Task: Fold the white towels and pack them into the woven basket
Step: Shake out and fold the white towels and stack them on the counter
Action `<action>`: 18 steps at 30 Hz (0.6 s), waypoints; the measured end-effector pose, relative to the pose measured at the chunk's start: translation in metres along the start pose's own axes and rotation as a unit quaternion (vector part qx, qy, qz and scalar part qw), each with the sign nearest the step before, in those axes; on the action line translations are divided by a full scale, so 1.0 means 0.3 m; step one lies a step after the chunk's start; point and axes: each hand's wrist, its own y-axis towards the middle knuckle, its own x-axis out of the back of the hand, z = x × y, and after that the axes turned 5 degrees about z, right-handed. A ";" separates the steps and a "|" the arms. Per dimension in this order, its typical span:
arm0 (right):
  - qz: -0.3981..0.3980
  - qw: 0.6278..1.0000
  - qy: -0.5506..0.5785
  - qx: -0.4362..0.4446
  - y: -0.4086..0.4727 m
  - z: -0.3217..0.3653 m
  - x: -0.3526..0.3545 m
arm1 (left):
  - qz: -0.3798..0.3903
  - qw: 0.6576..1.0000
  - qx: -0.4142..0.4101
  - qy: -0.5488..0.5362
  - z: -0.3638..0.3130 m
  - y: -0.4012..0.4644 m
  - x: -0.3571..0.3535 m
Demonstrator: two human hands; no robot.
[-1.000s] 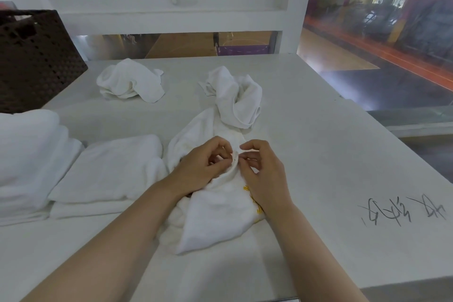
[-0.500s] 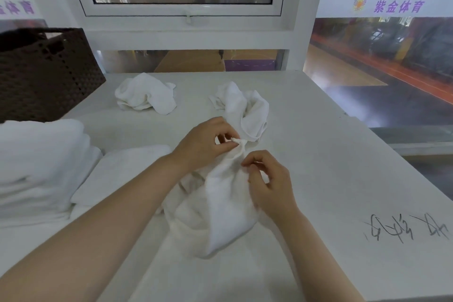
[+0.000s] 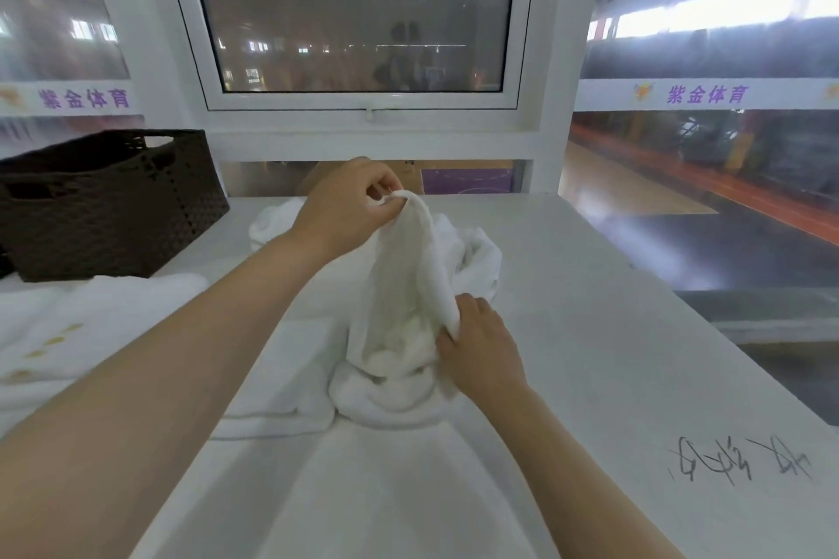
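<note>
Two hands are on one white towel (image 3: 399, 331) mid-counter, my left hand (image 3: 349, 204) pinching a raised corner, my right hand (image 3: 481, 349) pinching its edge lower, so I judge unfurling underway; next, find the second corner, woven basket (image 3: 109, 200) waiting far-left.

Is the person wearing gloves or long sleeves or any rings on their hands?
No gloves. The left hand and the right hand are bare, and both forearms are uncovered as far as the picture shows, so no sleeve is in sight. I see no ring, watch or bracelet on the parts that show.
</note>
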 end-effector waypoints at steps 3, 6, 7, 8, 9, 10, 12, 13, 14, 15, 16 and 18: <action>-0.017 0.999 0.022 -0.022 0.038 -0.016 0.034 | -0.012 1.000 0.010 -0.006 -0.004 -0.002 0.057; -0.077 0.993 0.079 -0.047 0.075 -0.012 0.094 | -0.017 1.000 0.022 -0.014 -0.003 -0.017 0.108; -0.121 0.987 0.091 -0.048 0.086 -0.010 0.115 | -0.025 0.999 0.030 -0.022 -0.002 -0.020 0.124; -0.169 0.981 0.088 -0.039 0.095 -0.009 0.135 | -0.036 0.998 0.039 -0.034 -0.002 -0.021 0.140; -0.204 0.975 0.080 -0.031 0.102 -0.011 0.153 | -0.048 0.997 0.048 -0.049 -0.003 -0.021 0.153; -0.218 0.972 0.080 -0.028 0.105 -0.013 0.168 | -0.061 0.995 0.055 -0.064 -0.004 -0.020 0.164; -0.182 0.978 0.101 -0.030 0.109 -0.014 0.185 | -0.086 0.990 0.065 -0.093 -0.014 -0.022 0.178; -0.149 0.983 0.106 -0.021 0.105 -0.015 0.184 | -0.093 0.988 0.069 -0.105 -0.021 -0.024 0.181; -0.108 0.988 0.106 -0.008 0.097 -0.014 0.175 | -0.093 0.986 0.074 -0.115 -0.024 -0.026 0.180; -0.062 0.992 0.109 0.002 0.085 -0.012 0.160 | -0.087 0.986 0.079 -0.121 -0.026 -0.031 0.176; -0.012 0.993 0.115 0.007 0.071 -0.009 0.141 | -0.075 0.986 0.083 -0.124 -0.022 -0.037 0.170; 0.065 0.990 0.128 0.007 0.049 -0.010 0.087 | -0.042 0.987 0.090 -0.126 -0.005 -0.056 0.152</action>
